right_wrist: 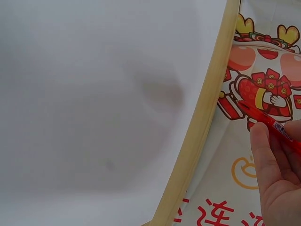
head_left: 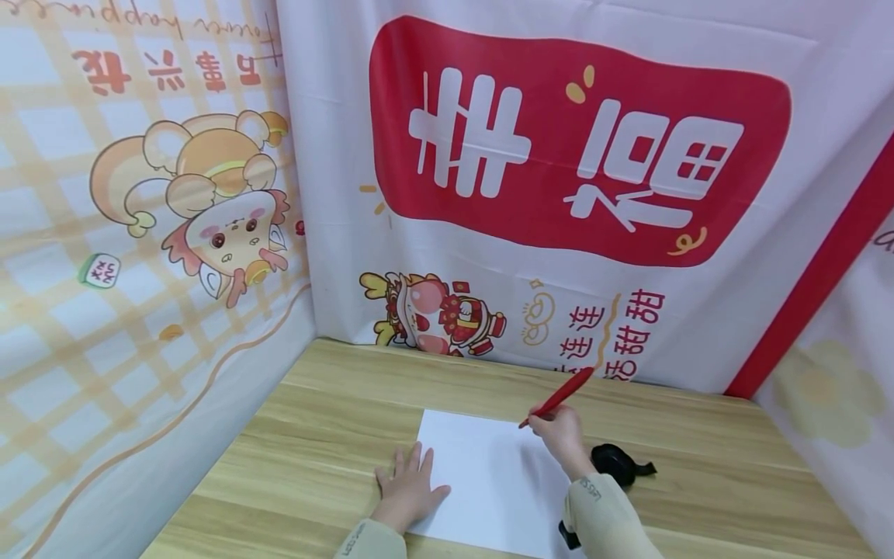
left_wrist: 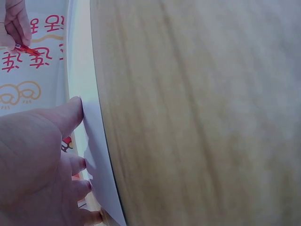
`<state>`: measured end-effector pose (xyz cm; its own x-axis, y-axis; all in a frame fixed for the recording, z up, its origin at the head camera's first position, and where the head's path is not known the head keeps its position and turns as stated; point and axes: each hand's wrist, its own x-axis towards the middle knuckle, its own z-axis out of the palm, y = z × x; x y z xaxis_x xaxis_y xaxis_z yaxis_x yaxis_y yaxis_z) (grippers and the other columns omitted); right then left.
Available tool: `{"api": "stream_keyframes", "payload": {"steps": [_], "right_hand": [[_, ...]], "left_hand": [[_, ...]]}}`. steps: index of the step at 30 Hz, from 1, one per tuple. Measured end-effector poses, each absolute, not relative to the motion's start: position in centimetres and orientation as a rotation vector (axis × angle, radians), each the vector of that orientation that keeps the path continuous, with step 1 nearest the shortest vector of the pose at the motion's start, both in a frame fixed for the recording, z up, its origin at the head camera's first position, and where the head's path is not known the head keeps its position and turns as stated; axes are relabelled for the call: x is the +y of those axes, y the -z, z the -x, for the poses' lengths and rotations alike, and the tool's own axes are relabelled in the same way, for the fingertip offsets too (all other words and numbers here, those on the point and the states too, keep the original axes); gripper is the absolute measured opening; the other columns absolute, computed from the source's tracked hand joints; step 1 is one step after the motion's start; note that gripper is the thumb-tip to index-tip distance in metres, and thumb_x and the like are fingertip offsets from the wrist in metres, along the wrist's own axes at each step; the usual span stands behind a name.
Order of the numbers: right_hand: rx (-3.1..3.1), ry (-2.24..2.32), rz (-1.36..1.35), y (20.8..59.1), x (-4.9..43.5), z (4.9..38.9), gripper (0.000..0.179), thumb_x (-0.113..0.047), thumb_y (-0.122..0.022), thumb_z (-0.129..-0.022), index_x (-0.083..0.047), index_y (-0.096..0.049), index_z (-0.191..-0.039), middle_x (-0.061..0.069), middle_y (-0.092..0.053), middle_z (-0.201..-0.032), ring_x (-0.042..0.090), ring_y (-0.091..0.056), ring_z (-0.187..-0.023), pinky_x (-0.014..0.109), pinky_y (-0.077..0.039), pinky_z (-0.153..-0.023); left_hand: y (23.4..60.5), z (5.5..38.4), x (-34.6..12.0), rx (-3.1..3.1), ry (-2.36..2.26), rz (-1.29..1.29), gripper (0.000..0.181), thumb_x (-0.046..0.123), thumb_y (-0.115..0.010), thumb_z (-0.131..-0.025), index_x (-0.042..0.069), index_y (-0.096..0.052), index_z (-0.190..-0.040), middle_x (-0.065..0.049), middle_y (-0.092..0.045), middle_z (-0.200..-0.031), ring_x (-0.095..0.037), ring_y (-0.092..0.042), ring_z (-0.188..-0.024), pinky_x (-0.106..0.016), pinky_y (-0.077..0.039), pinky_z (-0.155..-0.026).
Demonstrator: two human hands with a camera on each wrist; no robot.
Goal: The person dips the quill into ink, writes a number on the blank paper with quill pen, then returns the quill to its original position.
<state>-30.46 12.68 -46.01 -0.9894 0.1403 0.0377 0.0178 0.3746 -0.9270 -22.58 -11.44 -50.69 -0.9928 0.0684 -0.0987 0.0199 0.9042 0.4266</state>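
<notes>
So the slim red plastic pen (head_left: 567,390) is up in the right hand (head_left: 561,436), with the thumb and fingers pinching it. It's over the far right part of the plain white rectangular sheet of paper (head_left: 482,473). From the right wrist view I'd say it's off the sheet, since the tip shows against the backdrop with a gap to the page.

The left hand (head_left: 410,483) is on the left edge of the paper, fingers straight and spread wide, thumb over on the white, not gripping anything. The sheet lies flat on the light wood-grain table (head_left: 335,435). Beside the right wrist there's a black rounded thing with a short tail (head_left: 615,463), can't tell what it is.

My read: this is the steady-the-page, pen-ready step. I can't make out any clear marks on the paper. If it's for writing, the next move calls for lowering the tip onto the sheet while the left hand keeps it from sliding.

As for the pen, its long axis runs on a slant: what looks like the tip points left, near and downward, and the other end sticks up toward the far right.
</notes>
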Motion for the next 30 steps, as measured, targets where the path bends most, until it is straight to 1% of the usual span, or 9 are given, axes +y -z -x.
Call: {"api": "stream_keyframes", "payload": {"steps": [3,9,14,19,30], "right_hand": [[-2.527,-1.696,0.153,46.1,12.6,30.5,0.013,0.002,-0.062,-0.081,0.005,-0.062,-0.094,0.012,-0.066,-0.081,0.023,-0.062,-0.074,0.038,-0.054,-0.070],[-2.565,-1.659,0.165,46.3,12.4,30.6,0.014,-0.001,-0.062,-0.082,0.005,-0.063,-0.094,0.011,-0.066,-0.081,0.022,-0.062,-0.073,0.038,-0.054,-0.070],[-2.586,-1.633,0.174,46.7,12.2,30.7,0.011,-0.002,-0.063,-0.081,0.003,-0.064,-0.092,0.009,-0.067,-0.080,0.020,-0.061,-0.070,0.038,-0.053,-0.068],[-2.578,-1.635,0.158,47.0,12.2,30.8,0.011,0.000,-0.063,-0.081,0.004,-0.064,-0.091,0.010,-0.066,-0.079,0.020,-0.061,-0.069,0.037,-0.053,-0.067],[-2.601,-1.639,0.185,47.8,12.2,31.1,0.011,-0.001,-0.064,-0.082,0.003,-0.063,-0.093,0.010,-0.065,-0.081,0.021,-0.061,-0.072,0.039,-0.053,-0.071]], "left_hand": [[50.7,22.6,-11.4,2.949,-0.661,-0.065,0.069,0.047,-0.056,-0.087,0.003,-0.039,-0.138,-0.021,-0.024,-0.146,-0.049,-0.009,-0.131,-0.074,0.002,-0.092],[50.9,22.8,-11.5,2.940,-0.647,-0.059,0.070,0.048,-0.055,-0.087,0.004,-0.039,-0.139,-0.020,-0.024,-0.147,-0.049,-0.008,-0.132,-0.074,0.002,-0.092],[51.0,22.9,-11.5,2.946,-0.634,-0.058,0.071,0.049,-0.055,-0.086,0.004,-0.039,-0.139,-0.020,-0.024,-0.147,-0.049,-0.008,-0.132,-0.074,0.002,-0.092],[51.0,22.8,-11.5,2.950,-0.631,-0.058,0.071,0.049,-0.055,-0.086,0.005,-0.039,-0.139,-0.020,-0.024,-0.147,-0.049,-0.009,-0.132,-0.074,0.001,-0.092],[50.6,22.6,-11.4,2.941,-0.645,-0.064,0.070,0.048,-0.054,-0.087,0.004,-0.039,-0.139,-0.020,-0.024,-0.147,-0.049,-0.009,-0.132,-0.074,0.000,-0.092]]}}
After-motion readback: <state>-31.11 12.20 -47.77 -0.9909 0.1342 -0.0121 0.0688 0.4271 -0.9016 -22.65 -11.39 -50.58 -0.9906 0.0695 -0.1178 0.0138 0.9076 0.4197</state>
